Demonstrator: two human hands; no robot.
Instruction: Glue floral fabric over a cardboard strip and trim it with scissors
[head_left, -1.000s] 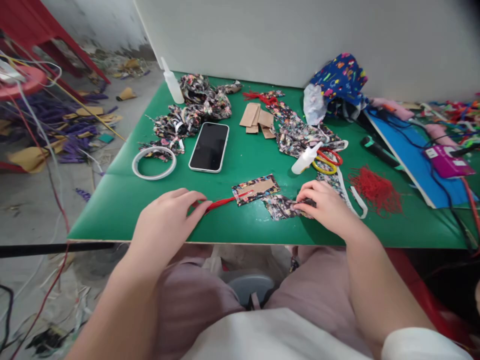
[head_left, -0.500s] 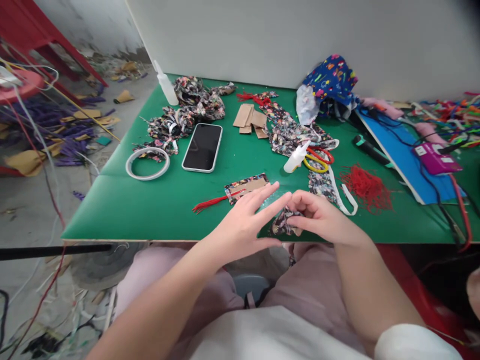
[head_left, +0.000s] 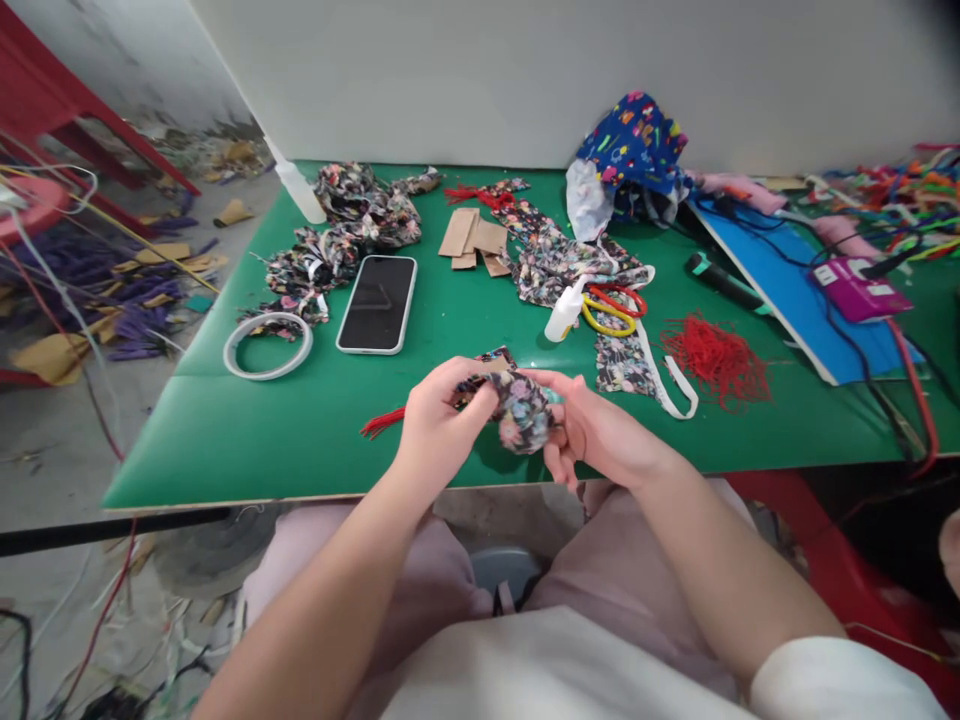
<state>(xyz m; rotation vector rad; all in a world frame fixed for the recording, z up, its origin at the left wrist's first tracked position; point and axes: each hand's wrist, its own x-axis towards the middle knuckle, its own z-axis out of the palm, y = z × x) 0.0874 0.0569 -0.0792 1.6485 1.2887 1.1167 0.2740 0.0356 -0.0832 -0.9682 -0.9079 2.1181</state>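
Note:
A small piece of dark floral fabric (head_left: pixel 523 415) is up in front of me near the table's front edge. My left hand (head_left: pixel 442 415) pinches its left end between thumb and fingers. My right hand (head_left: pixel 600 425) holds the other end, its fingers curled behind and below the cloth. A bit of turquoise shows by the right fingers, too small to name. Behind my left hand lies a fabric-edged cardboard piece, mostly hidden, with its red thread tassel (head_left: pixel 384 422) sticking out to the left.
On the green table (head_left: pixel 225 440) lie a tape roll (head_left: pixel 268 346), a phone (head_left: pixel 377 304), cardboard pieces (head_left: pixel 471 238), a small glue bottle (head_left: pixel 564 312), scissors (head_left: pixel 609 318) and red threads (head_left: pixel 716 360). A taller bottle (head_left: pixel 298 190) and crumpled floral cloth (head_left: pixel 367 210) are at back left.
My left hand, spread and empty before, now grips the fabric's left end. The floral fabric has been raised and moved left, and my right hand has turned under it. The view has shifted slightly.

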